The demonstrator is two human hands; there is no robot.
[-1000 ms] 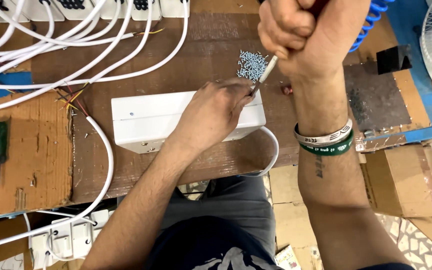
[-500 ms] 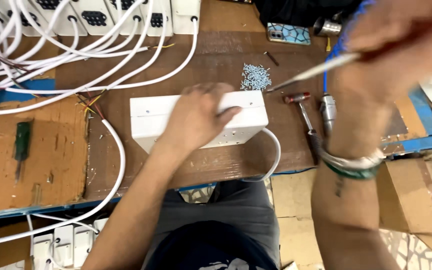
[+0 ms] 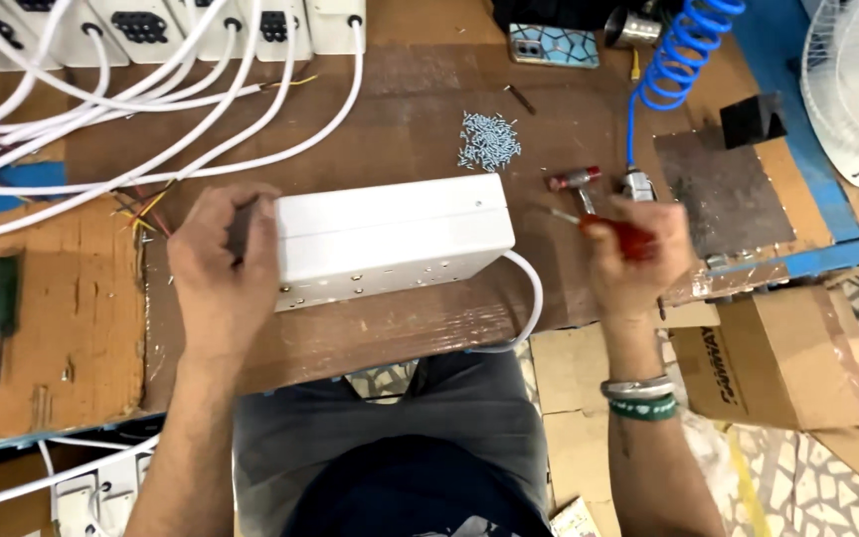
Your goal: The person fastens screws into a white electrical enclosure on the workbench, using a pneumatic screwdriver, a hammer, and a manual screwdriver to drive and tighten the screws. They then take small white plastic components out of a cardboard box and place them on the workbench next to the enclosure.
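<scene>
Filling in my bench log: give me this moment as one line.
left hand: grips end of white rectangular plastic box | right hand: holds red-handled screwdriver | pile of small silver screws: behind box

arms: bare | right wrist: silver bangle, green band | trousers: grey

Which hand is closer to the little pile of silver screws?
Right. The right hand, holding a red-handled screwdriver, sits below and right of the small pile of silver screws. The left hand grips the white rectangular plastic box, farther left.
</scene>
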